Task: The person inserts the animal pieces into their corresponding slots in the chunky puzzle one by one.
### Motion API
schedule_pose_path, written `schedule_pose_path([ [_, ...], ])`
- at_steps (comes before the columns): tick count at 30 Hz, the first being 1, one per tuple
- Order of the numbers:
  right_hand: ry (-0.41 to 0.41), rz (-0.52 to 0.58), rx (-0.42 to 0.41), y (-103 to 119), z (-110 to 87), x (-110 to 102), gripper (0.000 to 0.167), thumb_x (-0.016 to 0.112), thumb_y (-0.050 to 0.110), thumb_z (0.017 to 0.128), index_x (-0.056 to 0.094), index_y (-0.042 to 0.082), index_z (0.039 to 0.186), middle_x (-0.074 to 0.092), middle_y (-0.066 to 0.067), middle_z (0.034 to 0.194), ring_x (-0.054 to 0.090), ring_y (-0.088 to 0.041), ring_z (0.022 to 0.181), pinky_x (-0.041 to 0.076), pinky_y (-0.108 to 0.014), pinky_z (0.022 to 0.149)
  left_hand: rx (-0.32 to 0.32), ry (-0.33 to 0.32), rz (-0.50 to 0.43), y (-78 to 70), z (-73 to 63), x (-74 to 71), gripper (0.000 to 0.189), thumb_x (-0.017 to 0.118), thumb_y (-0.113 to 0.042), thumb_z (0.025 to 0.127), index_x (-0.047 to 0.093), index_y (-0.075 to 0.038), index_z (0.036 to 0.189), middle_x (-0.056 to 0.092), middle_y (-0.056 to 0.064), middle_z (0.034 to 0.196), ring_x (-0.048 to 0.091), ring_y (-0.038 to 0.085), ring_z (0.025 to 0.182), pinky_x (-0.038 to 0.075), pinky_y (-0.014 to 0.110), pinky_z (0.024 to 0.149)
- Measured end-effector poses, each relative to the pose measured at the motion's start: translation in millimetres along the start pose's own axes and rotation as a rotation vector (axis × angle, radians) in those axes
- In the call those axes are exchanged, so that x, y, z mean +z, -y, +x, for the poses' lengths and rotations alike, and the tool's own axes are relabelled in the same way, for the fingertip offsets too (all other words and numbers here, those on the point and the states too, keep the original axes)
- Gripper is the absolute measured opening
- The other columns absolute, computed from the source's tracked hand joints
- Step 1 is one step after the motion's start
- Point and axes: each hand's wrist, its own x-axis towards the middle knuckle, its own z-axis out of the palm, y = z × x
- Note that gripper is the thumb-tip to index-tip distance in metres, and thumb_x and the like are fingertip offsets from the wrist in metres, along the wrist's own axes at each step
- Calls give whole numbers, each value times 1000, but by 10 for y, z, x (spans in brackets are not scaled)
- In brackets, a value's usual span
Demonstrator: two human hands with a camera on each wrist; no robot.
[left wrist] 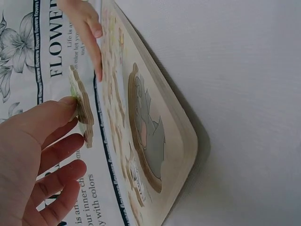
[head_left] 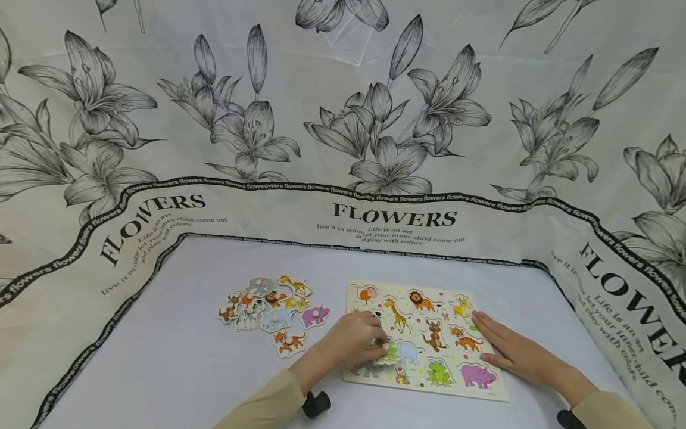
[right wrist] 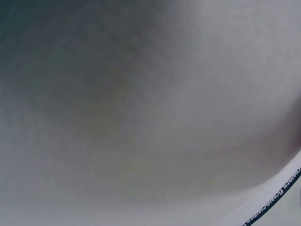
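Note:
My left hand point(head_left: 356, 341) pinches a green frog puzzle piece point(head_left: 389, 353) between thumb and fingertips, above the lower left of a wooden animal puzzle board point(head_left: 370, 382). The left wrist view shows that piece point(left wrist: 83, 104) edge-on, raised off the board point(left wrist: 176, 143), with the other fingers loosely bent. A frog-shaped picture point(head_left: 439, 373) lies on the board to the right of the held piece. With fingers extended, my right hand point(head_left: 522, 354) rests at the board's right edge. The right wrist view is mostly blurred pale cloth and does not show its fingers.
Left of the board lies a loose cluster of animal pieces, including a zebra point(head_left: 249, 314), a purple hippo point(head_left: 315, 316), a tiger point(head_left: 289, 342) and a giraffe point(head_left: 294, 285). A white cloth point(head_left: 182, 345) covers the table. Flower-printed fabric point(head_left: 375, 149) rises behind.

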Motion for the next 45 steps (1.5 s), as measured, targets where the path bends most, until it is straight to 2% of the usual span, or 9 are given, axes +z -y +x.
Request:
schedule_pose_path([
  [6, 21, 20, 15, -3, 5, -10, 74, 56, 44, 94, 27, 8, 151, 29, -13, 156, -12, 24, 133, -4, 7, 98, 10, -15, -4, -56, 88, 38, 16, 69, -40, 86, 76, -26, 92, 68, -16, 85, 55, -2, 76, 40, 8, 66],
  [14, 26, 27, 11, 6, 9, -22, 73, 55, 44, 94, 28, 7, 151, 31, -15, 155, -12, 23, 133, -3, 7, 98, 25, -19, -16, -131, 181, 117, 16, 68, -39, 86, 75, -26, 93, 69, -15, 89, 57, -2, 79, 42, 7, 70],
  [20, 53, 48, 41, 21, 12, -29, 75, 53, 48, 94, 27, 9, 151, 28, -13, 156, -13, 25, 131, -4, 7, 97, 40, -28, -37, -176, 230, 169, 16, 68, -39, 87, 75, -26, 93, 67, -15, 86, 54, -2, 76, 40, 7, 68],
  [24, 60, 43, 48, 16, 10, -21, 75, 53, 48, 94, 26, 9, 152, 27, -12, 157, -14, 25, 131, -4, 7, 96, 39, -27, -52, -209, 262, 205, 17, 68, -39, 86, 75, -26, 93, 67, -15, 86, 54, -2, 77, 42, 8, 71],
  [30, 61, 50, 51, 22, 8, -28, 75, 53, 48, 94, 27, 8, 151, 27, -13, 157, -14, 25, 131, -5, 7, 96, 32, -6, -57, -260, 321, 252, 17, 67, -41, 87, 75, -27, 93, 69, -15, 90, 60, -2, 83, 46, 10, 77],
  [38, 64, 51, 59, 24, 2, -33, 75, 53, 49, 94, 26, 9, 152, 27, -13, 157, -13, 25, 131, -5, 7, 96, 45, -3, -61, -297, 400, 337, 16, 68, -41, 86, 75, -28, 91, 68, -16, 87, 58, -3, 79, 44, 8, 71],
  [45, 65, 55, 59, 8, 2, -29, 75, 53, 49, 94, 26, 9, 152, 28, -15, 156, -13, 25, 131, -4, 7, 96, 56, 29, -74, -344, 484, 367, 16, 67, -40, 87, 74, -27, 93, 68, -15, 90, 58, -3, 80, 44, 9, 73],
])
